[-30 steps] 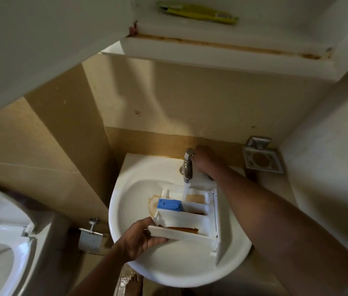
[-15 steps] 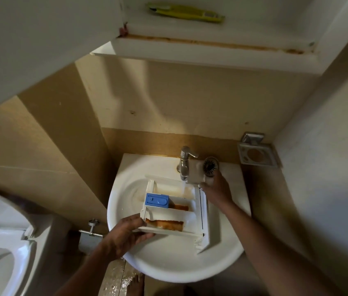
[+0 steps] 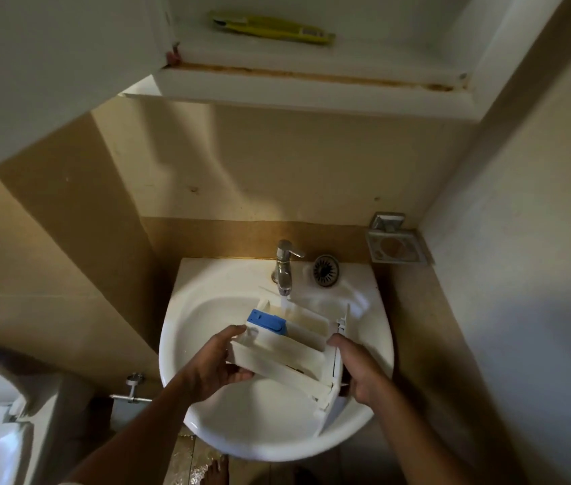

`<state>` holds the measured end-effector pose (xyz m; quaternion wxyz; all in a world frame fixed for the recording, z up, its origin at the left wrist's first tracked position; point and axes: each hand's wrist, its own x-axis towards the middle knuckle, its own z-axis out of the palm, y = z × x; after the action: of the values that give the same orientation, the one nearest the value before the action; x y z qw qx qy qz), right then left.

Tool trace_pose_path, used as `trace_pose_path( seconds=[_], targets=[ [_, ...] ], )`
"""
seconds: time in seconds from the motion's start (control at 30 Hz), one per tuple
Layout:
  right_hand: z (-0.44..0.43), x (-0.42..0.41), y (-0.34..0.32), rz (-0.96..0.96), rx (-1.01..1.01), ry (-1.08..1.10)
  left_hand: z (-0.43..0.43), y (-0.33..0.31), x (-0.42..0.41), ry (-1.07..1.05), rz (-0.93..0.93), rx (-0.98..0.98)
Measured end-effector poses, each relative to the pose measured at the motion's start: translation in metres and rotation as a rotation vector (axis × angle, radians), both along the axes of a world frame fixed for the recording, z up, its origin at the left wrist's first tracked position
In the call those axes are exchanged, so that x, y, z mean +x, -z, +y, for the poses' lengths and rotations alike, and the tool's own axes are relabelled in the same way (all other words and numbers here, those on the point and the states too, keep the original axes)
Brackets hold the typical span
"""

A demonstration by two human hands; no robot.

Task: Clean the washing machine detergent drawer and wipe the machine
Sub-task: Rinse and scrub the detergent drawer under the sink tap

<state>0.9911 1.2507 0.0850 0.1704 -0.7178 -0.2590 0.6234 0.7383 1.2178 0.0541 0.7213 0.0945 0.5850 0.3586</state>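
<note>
Rinsing is the step in hand: the detergent drawer [image 3: 277,355] is held tilted over the sink [image 3: 186,330], its far end at twelve o'clock under the running tap [image 3: 284,271]. The left hand [image 3: 212,367], at nine o'clock, has its grip curled round the drawer's near corner. The right hand [image 3: 363,374], at three o'clock, pinches the front panel, thumb on top. Next, I judge, the drawer needs tipping so water reaches the dark residue in the near compartment.

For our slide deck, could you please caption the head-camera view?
Left hand and right hand hold a white detergent drawer under the tap over a sink.
</note>
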Motion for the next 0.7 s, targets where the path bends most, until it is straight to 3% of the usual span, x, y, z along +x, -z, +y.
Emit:
trace_pose_path(
  seconds=[0.33, 0.5, 0.7],
  targets=[
    [-0.056, -0.025, -0.019, 0.168, 0.006, 0.457, 0.016, 0.008, 0.016, -0.062, -0.002, 0.026],
    [-0.071, -0.072, -0.012, 0.25, 0.065, 0.629, 0.029, 0.007, 0.03, 0.095, 0.165, 0.1],
    [-0.087, -0.107, 0.005, 0.41, 0.063, 0.684, 0.033, 0.012, 0.019, 0.235, 0.296, 0.096]
  ],
)
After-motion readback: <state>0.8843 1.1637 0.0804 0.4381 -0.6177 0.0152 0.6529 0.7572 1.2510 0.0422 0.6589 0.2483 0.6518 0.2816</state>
